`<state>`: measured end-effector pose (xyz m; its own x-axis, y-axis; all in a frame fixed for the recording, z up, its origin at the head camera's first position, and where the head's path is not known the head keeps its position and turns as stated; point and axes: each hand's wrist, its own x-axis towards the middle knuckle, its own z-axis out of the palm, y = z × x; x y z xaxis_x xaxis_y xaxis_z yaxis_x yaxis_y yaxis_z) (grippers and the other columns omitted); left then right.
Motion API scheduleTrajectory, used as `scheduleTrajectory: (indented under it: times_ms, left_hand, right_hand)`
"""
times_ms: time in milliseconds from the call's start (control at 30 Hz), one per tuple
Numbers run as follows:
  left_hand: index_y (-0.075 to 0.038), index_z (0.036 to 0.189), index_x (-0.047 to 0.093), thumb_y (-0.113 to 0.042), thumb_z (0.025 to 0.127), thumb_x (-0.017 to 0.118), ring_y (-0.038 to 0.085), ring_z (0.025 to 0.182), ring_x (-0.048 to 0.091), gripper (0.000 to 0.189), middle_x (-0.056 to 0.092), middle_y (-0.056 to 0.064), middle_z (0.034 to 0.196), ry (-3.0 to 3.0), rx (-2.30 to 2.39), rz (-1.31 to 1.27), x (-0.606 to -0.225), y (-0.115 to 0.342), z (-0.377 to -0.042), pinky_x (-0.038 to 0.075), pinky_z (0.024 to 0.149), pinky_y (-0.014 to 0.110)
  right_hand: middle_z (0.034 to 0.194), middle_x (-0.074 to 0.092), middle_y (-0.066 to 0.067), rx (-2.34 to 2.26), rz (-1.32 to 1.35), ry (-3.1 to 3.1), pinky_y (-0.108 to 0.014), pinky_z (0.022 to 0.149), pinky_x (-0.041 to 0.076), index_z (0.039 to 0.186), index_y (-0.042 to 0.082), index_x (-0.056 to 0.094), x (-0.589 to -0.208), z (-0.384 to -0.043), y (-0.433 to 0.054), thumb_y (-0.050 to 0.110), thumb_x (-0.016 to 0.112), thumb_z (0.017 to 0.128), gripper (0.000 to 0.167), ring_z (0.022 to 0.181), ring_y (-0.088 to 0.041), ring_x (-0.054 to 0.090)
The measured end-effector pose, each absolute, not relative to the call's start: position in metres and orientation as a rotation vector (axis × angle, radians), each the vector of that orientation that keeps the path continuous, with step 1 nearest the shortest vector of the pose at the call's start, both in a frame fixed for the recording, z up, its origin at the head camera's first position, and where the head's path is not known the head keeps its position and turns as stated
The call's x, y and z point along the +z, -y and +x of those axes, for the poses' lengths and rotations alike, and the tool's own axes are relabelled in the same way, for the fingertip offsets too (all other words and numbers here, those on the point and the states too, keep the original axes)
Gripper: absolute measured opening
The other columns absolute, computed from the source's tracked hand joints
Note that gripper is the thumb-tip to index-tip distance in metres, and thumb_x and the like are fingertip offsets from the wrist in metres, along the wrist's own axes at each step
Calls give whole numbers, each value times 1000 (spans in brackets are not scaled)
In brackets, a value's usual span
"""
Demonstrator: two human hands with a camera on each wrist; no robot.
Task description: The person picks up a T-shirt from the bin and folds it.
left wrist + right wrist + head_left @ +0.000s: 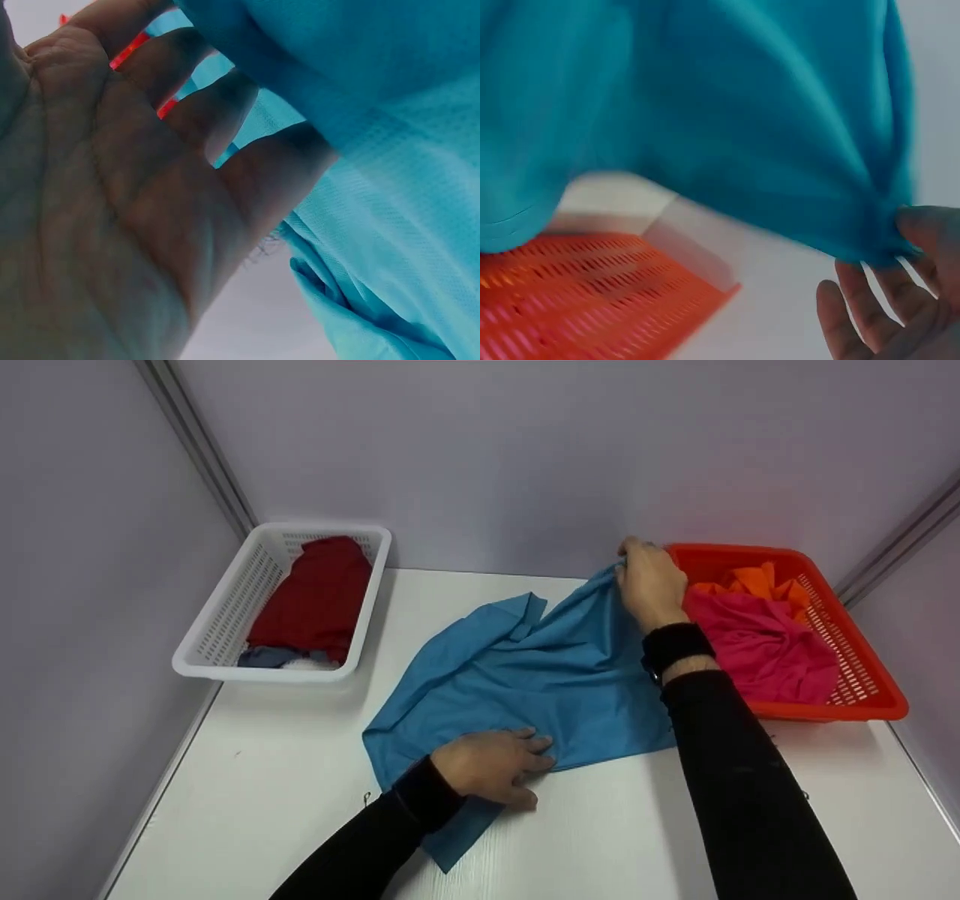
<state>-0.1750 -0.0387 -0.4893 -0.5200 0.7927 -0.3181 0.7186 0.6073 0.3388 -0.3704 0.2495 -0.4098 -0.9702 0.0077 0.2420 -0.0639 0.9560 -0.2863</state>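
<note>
A blue garment (pixel 525 682) lies spread and wrinkled on the white table, its right side pulled up. My right hand (pixel 651 585) pinches its far right corner between thumb and fingers, beside the red basket. From the right wrist view, the garment (pixel 727 127) hangs in a drape from that pinch, a stitched hem showing at lower left. Over the garment's near edge lies my left hand (pixel 491 765), fingers extended and spread. The left wrist view shows its palm (pixel 127 195), the fingertips hidden behind the garment's edge (pixel 375 135).
A white basket (pixel 191 660) at the back left holds a dark red cloth (pixel 319 600) and a grey-blue one (pixel 266 657). In the red basket (pixel 892 697) on the right are a pink cloth (pixel 772 652) and an orange cloth (pixel 757 581). Grey walls (pixel 487 465) enclose the table.
</note>
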Motion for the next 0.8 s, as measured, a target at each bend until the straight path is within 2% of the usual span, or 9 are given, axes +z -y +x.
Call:
scheduleTrajectory:
  times_ms: [167, 333, 433, 500, 600, 700, 800]
  left_hand:
    - [-24, 175, 59, -44, 112, 81, 25, 178, 44, 70, 49, 0, 187, -2381, 221, 1222, -485, 37, -170, 40, 145, 36]
    - [-25, 170, 65, -43, 111, 82, 22, 174, 49, 63, 55, -3, 183, -2357, 228, 1215, -479, 36, -162, 43, 143, 35]
    - [-25, 165, 71, -42, 111, 83, 20, 169, 56, 58, 61, -4, 179, -2342, 235, 1228, -475, 36, -158, 47, 140, 34]
    - [-25, 163, 73, -42, 111, 83, 18, 165, 61, 55, 65, -4, 175, -2332, 251, 1228, -473, 37, -157, 49, 138, 34]
    - [-23, 162, 73, -42, 113, 81, 16, 161, 64, 54, 68, -4, 172, -2318, 277, 1202, -471, 39, -156, 51, 137, 34]
    - [-23, 165, 71, -43, 114, 79, 15, 160, 65, 55, 69, -5, 171, -2313, 297, 1154, -473, 41, -156, 51, 136, 35]
    - [-23, 166, 69, -43, 114, 79, 14, 158, 66, 56, 70, -5, 169, -2317, 307, 1144, -475, 44, -156, 53, 135, 35]
  right_hand:
    - [150, 73, -27, 476, 100, 2961, -73, 104, 64, 152, 3, 65, -423, -352, -261, 19, 63, 119, 37, 132, -48, 73]
    - [155, 67, -32, 556, 217, 3139, -75, 115, 61, 159, 0, 60, -431, -320, -267, 27, 65, 120, 47, 132, -51, 70]
    - [163, 61, -35, 567, 334, 3276, -76, 126, 54, 167, -3, 53, -442, -301, -265, 27, 69, 119, 59, 144, -54, 65]
    - [174, 53, -34, 532, 439, 3355, -79, 133, 46, 174, 0, 48, -454, -293, -261, 31, 73, 117, 69, 158, -56, 56]
    - [190, 34, -30, 484, 578, 3424, -83, 141, 29, 183, 8, 37, -478, -285, -255, 43, 78, 113, 89, 176, -58, 32]
    - [197, 14, -27, 508, 586, 3446, -88, 142, 15, 189, 15, 23, -497, -278, -254, 59, 78, 109, 107, 182, -61, 11]
    - [197, 2, -30, 527, 474, 3453, -93, 138, 7, 190, 13, 9, -507, -271, -257, 72, 75, 105, 123, 179, -68, 0]
